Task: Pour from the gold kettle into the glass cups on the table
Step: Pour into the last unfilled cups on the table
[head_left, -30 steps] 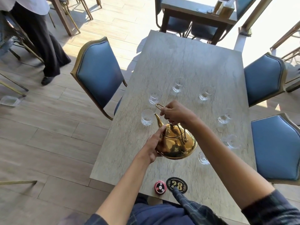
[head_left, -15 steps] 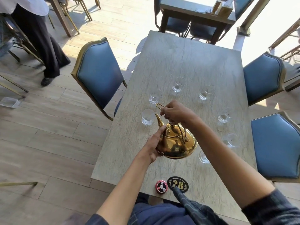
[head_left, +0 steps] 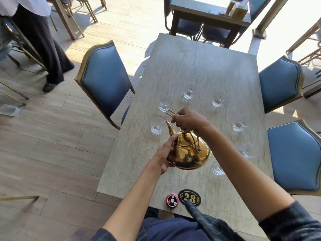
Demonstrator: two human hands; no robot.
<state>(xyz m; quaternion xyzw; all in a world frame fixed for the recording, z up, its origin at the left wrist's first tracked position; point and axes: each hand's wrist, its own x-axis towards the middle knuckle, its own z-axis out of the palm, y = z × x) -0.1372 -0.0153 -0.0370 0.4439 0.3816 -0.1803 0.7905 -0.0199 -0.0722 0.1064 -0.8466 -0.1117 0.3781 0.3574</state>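
While tipped over tabletop's left edge w/ spout at nearest glass cup (head_left: 157,126), gold kettle (head_left: 189,151) gripped by right hand (head_left: 188,120) at handle, left hand (head_left: 165,154) fingers pressed to body; could overshoot, spill.

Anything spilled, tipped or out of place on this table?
Nothing stands out. The glass cups stand upright on a dry-looking table; both hands hold the kettle, its spout beside the nearest cup.

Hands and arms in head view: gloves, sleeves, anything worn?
No gloves on either hand: left hand and right hand are bare, with no rings or watch visible. Forearms are bare too; dark plaid sleeves are pushed up near the elbows.
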